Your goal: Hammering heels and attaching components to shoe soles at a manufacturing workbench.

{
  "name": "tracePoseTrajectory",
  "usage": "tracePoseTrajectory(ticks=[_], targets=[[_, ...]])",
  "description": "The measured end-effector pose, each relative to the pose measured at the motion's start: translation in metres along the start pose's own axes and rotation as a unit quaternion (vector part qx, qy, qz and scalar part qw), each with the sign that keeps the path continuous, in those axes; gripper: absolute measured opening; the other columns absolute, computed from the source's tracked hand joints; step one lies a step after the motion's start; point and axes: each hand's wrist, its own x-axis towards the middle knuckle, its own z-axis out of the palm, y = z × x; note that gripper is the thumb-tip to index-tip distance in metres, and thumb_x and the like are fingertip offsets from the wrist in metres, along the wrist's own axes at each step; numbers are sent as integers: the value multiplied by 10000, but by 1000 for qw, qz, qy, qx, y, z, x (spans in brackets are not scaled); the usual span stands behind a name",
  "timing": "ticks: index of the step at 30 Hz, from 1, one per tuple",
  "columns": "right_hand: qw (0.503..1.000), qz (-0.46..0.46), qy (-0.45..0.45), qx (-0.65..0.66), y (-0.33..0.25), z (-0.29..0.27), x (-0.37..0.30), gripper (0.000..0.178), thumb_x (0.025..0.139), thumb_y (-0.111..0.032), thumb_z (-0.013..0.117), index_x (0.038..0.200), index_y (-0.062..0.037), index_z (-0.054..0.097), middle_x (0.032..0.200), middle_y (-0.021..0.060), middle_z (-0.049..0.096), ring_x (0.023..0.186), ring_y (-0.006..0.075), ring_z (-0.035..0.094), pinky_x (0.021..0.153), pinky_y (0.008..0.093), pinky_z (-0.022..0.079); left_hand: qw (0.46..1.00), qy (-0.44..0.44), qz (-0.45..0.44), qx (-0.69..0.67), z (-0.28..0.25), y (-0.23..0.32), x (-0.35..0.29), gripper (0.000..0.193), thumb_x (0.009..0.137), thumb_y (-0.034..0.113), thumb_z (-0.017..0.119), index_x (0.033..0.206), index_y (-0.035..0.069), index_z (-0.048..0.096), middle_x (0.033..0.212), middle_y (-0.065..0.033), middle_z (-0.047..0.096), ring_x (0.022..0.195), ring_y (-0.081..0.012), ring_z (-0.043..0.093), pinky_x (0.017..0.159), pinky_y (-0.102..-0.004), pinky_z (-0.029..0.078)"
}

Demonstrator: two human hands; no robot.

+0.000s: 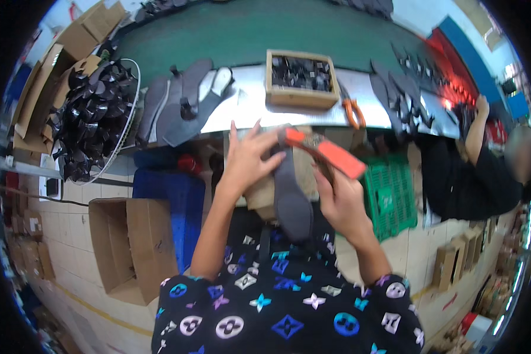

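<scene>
A dark grey shoe sole (293,206) lies lengthwise in front of me, its narrow end pointing away over a tan block (259,192). My left hand (248,158) has the narrow end between thumb and index finger, while other fingers stretch outward. In my right hand (345,203) is a hammer (333,152) with an orange-red head, raised over that same end of the sole. The hammer head partly covers the fingertips of my left hand, and whether it touches the sole I cannot tell.
Beyond the metal edge (248,109) runs a green belt (236,35). Along it are soles (186,118), a wooden box (304,99) of small dark parts, and orange-handled pliers (353,113). A basket of glossy black heels (94,118) stands left; a green crate (389,197) and another person (472,177) are right.
</scene>
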Motion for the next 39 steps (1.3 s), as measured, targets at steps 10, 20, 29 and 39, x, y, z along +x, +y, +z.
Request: tracePoseTrajectory(ticks=[10, 20, 29, 39], targets=[[993, -24, -25, -110, 14, -1, 18, 430, 872, -89, 680, 1271, 20, 563, 1038, 166, 670, 859, 327, 689, 701, 421, 554, 898, -86, -53, -428, -67, 69, -60, 203, 892, 122, 643, 1005, -24, 727, 895, -117, 708, 838, -192, 682, 723, -279, 507], [911, -74, -192, 357, -11, -4, 16, 392, 910, -339, 677, 1032, 34, 694, 978, 172, 679, 903, 285, 661, 785, 369, 506, 760, -131, -150, -619, -77, 104, -82, 269, 994, 214, 583, 928, -40, 642, 863, -88, 640, 896, -155, 639, 753, -288, 462], [816, -246, -393, 345, -33, -40, 59, 345, 889, -303, 707, 838, 36, 670, 798, 138, 639, 636, 258, 574, 521, 337, 453, 680, -292, 26, -672, -79, 100, -67, 247, 968, 199, 635, 1014, -35, 701, 779, -119, 679, 690, -182, 634, 637, -306, 461], [809, -284, -400, 324, -37, -36, 58, 348, 925, -272, 656, 826, 62, 666, 771, 142, 626, 604, 248, 552, 480, 327, 428, 735, -271, 36, -621, -91, 98, -74, 230, 948, 202, 661, 943, -25, 695, 740, -128, 639, 633, -240, 618, 577, -337, 441]])
